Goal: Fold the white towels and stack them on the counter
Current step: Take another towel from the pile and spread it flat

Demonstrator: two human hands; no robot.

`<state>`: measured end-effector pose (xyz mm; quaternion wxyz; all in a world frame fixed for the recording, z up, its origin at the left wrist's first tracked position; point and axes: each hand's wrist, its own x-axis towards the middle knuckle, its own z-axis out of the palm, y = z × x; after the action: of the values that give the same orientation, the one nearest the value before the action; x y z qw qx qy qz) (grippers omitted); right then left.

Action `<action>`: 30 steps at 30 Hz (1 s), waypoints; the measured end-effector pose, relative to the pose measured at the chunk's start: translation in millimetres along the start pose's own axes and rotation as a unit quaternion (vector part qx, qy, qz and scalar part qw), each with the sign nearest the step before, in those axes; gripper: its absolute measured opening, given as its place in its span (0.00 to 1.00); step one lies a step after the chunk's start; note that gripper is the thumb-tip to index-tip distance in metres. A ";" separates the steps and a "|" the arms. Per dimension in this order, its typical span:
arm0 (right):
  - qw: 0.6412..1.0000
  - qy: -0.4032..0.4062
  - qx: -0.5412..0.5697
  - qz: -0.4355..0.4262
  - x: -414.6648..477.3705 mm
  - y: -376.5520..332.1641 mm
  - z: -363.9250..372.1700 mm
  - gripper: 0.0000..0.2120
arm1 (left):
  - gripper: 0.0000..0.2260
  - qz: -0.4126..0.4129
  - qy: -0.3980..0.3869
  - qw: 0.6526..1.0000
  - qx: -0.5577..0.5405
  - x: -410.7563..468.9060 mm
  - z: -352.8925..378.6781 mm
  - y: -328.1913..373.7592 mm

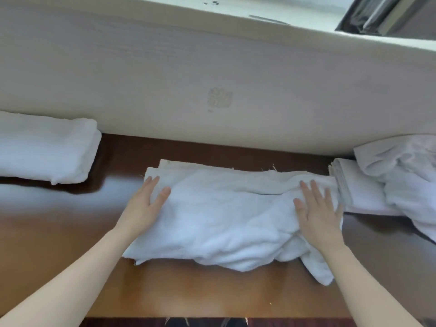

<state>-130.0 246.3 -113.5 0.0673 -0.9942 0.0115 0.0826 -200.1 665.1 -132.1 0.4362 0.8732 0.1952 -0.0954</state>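
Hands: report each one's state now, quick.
Left hand: open, flat on the left end of the white towel.
Right hand: open, flat on its right end.

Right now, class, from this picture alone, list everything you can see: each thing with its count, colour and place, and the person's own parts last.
centre towel: 1, white, partly folded and rumpled, mid counter under both hands
folded stack: 1, white, far left against the wall; number of towels unclear
flat folded towel: 1, white, right, partly under the loose pile
loose pile: 1, white, crumpled, far right; number of towels unclear
counter: 1, glossy brown wood, beneath everything
wall: 1, pale, behind the counter
left hand: 1, flat on the centre towel's left end
right hand: 1, flat on its right end
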 end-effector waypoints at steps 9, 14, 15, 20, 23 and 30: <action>0.924 0.019 0.287 0.251 -12.3 25.9 -7.5 0.33 | 0.35 -0.168 0.048 0.984 -0.043 6.1 15.6 5.8; 0.928 -0.052 0.284 0.235 -7.0 24.9 -8.5 0.28 | 0.16 -0.111 0.058 0.990 -0.070 2.9 -4.9 9.1; 0.922 -0.062 0.308 0.228 -5.8 24.9 -11.0 0.23 | 0.10 -0.101 0.074 0.988 -0.086 2.5 -11.9 11.4; 0.891 -0.018 0.431 0.145 6.4 20.9 -42.7 0.11 | 0.02 -0.040 0.147 0.972 -0.178 6.8 -48.2 34.0; 0.883 0.015 0.458 0.102 21.2 13.8 -67.2 0.09 | 0.03 0.005 0.168 0.959 -0.227 14.1 -66.7 56.5; 0.883 0.092 0.458 0.053 38.4 7.4 -97.4 0.09 | 0.19 0.081 0.227 0.947 -0.213 27.5 -87.4 64.0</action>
<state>-76.6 225.3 -25.7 0.5093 -0.8537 0.1070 -0.0200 -148.4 707.3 -42.5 0.5626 0.7712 0.2333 0.1854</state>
